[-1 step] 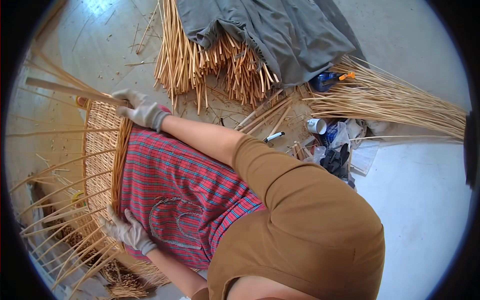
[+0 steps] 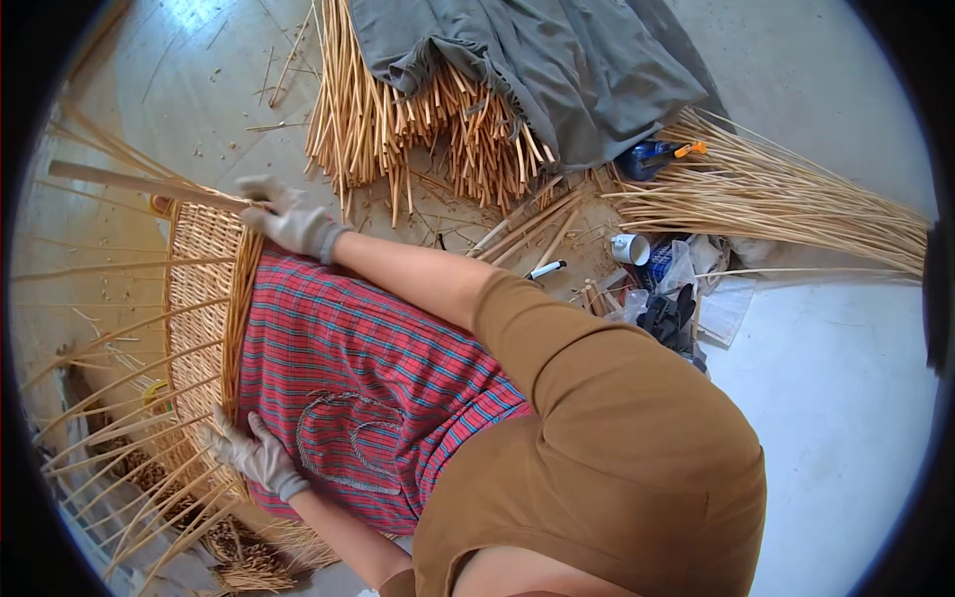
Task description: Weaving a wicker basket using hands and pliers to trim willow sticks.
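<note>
An unfinished wicker basket [image 2: 199,284] leans on its side against my lap, its long stakes fanning out to the left. My left hand [image 2: 254,456], in a pale glove, straddles the lower part of its thick braided edge [image 2: 242,298], fingers on the woven side and thumb toward my apron. At the far end of that edge is my gloved right hand [image 2: 290,219]. Its fingers are stretched and apart from the thumb, beside the end of a flat wooden stick [image 2: 139,181] that lies across the basket's top.
A red checked apron [image 2: 348,348] covers my lap. Beyond it lie cane bundles [image 2: 398,119] under a grey cloth [image 2: 557,70]. More rods [image 2: 776,204], a white mug [image 2: 629,249], a marker [image 2: 546,269] and plastic bags [image 2: 676,269] lie to the right.
My right hand has shifted slightly right and its fingers have lifted from the stick's end, opening a gap to the thumb. My left hand and the basket have barely moved.
</note>
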`<action>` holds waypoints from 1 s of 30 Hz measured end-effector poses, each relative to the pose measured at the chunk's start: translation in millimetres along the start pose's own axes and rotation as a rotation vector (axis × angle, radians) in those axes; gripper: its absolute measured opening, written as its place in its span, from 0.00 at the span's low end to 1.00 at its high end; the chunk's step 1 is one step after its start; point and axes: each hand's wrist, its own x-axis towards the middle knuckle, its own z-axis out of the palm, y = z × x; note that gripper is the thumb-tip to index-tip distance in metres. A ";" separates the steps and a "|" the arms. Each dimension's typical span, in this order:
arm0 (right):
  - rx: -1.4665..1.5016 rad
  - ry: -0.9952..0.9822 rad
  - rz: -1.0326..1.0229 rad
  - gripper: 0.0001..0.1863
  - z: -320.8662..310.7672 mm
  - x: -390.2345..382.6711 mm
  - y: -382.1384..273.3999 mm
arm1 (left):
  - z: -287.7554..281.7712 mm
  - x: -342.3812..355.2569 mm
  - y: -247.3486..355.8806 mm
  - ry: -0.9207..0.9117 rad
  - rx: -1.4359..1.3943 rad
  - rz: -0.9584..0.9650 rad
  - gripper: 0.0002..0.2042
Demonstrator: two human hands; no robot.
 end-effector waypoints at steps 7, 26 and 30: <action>-0.692 0.346 0.703 0.22 -168.6 -138.4 115.6 | -1.2 5.0 23.3 0.163 -0.346 -0.212 0.21; -0.548 0.209 0.428 0.14 -151.3 -15.6 126.6 | -23.0 23.8 102.4 0.146 -0.475 -0.244 0.16; -0.980 0.067 0.769 0.23 -147.9 47.0 138.2 | -21.9 15.6 77.9 0.108 -0.575 -0.316 0.13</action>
